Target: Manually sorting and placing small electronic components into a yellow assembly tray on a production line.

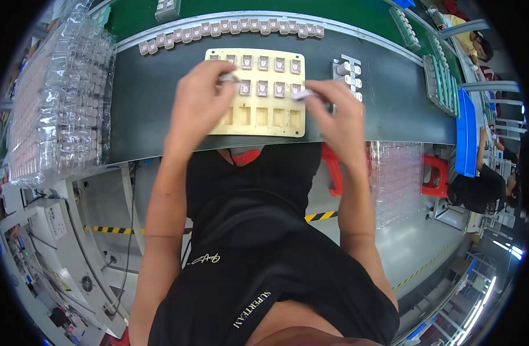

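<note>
A pale yellow tray (250,130) with rows of square pockets lies on the dark work surface in front of me. Small brownish pieces (264,63) sit in the two far rows, and the pockets of the near row show bare. Over the tray's left side, my left hand (201,101) pinches a small whitish part (230,78) between thumb and fingers. My right hand (340,109) is at the tray's right edge, closed on another small white part (302,94) just above the middle row. The fingers hide some left-hand pockets and the exact shape of both parts.
Several small brownish pieces (235,26) line the far rail. White parts (346,69) stand in a grey holder right of the tray. Stacked clear plastic trays (62,109) rise at the left. Green racks (440,83) and a blue bin (466,132) are at the right.
</note>
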The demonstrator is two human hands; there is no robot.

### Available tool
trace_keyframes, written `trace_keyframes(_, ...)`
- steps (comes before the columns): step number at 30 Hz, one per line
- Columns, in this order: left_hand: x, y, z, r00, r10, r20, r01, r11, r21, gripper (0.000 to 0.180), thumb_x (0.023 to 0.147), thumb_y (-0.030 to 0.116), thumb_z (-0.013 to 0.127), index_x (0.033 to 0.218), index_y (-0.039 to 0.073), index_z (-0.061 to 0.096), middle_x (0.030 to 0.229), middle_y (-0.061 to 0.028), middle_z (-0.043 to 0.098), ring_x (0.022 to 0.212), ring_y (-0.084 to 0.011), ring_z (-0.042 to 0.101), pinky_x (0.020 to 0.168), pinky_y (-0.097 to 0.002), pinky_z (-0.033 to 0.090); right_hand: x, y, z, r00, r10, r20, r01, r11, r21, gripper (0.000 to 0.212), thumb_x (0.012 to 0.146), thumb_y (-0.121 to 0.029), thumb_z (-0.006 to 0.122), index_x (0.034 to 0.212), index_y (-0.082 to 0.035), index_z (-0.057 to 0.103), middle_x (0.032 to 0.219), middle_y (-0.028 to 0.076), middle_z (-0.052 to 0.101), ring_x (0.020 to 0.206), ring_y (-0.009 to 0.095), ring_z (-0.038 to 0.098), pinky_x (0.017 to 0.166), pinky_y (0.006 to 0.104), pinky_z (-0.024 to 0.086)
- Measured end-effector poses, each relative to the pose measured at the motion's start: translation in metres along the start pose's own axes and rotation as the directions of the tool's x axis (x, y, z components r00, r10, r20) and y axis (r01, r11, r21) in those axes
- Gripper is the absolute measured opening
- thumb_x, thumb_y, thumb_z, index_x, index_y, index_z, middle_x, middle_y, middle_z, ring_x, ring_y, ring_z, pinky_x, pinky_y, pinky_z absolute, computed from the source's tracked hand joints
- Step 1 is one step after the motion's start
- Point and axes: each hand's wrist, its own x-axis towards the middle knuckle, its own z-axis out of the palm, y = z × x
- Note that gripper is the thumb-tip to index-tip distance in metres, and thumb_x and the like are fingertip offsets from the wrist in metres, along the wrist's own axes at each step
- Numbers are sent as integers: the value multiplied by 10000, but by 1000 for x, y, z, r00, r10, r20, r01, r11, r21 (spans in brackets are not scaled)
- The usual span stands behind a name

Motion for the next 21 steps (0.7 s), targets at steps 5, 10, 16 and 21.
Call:
trace_keyframes(5, 0, -29, -21, 993, -120, 19, 115, 979, 166, 250, 848, 97, 578, 1038, -31, 678, 942, -163, 679, 768, -294, 660, 737, -379, 526, 32, -8, 80, 980, -191, 45, 194, 979, -65, 166, 828, -132, 689, 967, -43, 676, 910, 115, 683, 860, 319, 629, 781, 414, 496)
trace_keyframes(10, 0, -50, -18, 992, 115, -48, -91, 930, 355, 231, 850, 110, 590, 1025, 26, 716, 976, -114, 664, 896, -271, 618, 837, -367, 496, 49, -11, 111, 957, -190, 217, 249, 923, -292, 155, 851, -173, 645, 932, -61, 715, 901, 95, 678, 950, 310, 562, 851, 428, 438)
trace_keyframes(16, 4, -55, -14, 998, 60, -18, -55, 972, 231, 211, 844, 141, 590, 937, 39, 750, 937, -123, 621, 931, -313, 554, 861, -403, 461, 54, -15, 121, 973, -157, 172, 212, 902, -376, 149, 838, -187, 665, 911, -100, 762, 943, 83, 668, 952, 308, 527, 842, 428, 424)
trace_keyframes(21, 3, -57, -15, 999, 13, -30, -4, 963, 270, 207, 833, 160, 604, 937, 59, 752, 937, -133, 607, 931, -318, 544, 870, -402, 451, 56, -18, 118, 980, -53, 192, 133, 894, -428, 137, 831, -211, 684, 905, -131, 767, 946, 61, 651, 953, 304, 522, 845, 434, 403)
